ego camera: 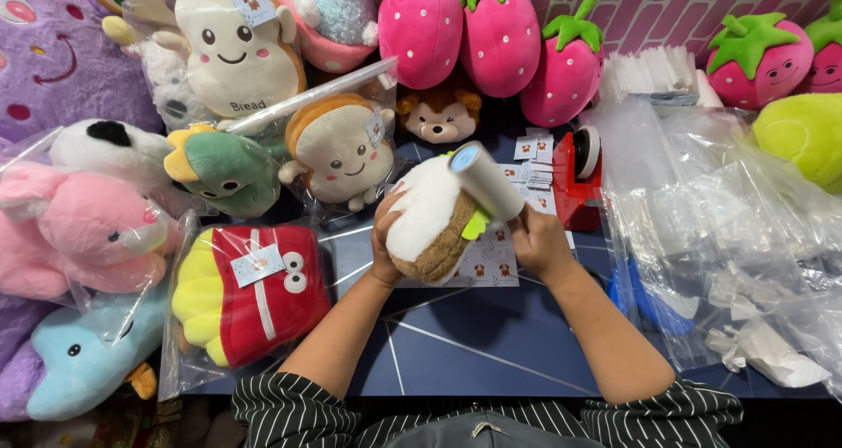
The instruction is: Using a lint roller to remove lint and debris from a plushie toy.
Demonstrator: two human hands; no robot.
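My left hand [383, 237] grips a bread-shaped plush toy [430, 220], white on top with a brown crust edge, held above the dark blue table [456, 343]. My right hand [537, 242] holds the handle of a lint roller [485, 180] with a white roll and a yellow-green handle; the roll rests against the upper side of the plush. Under both hands lies a sheet of small stickers [491, 264].
Bagged plush toys crowd the left: a red fries toy [254, 294], a toast toy [340, 154], a green dinosaur [224, 172], pink and blue animals. Strawberry plushes [500, 35] line the back. A red tape dispenser [579, 180] and a heap of clear bags [728, 229] sit right.
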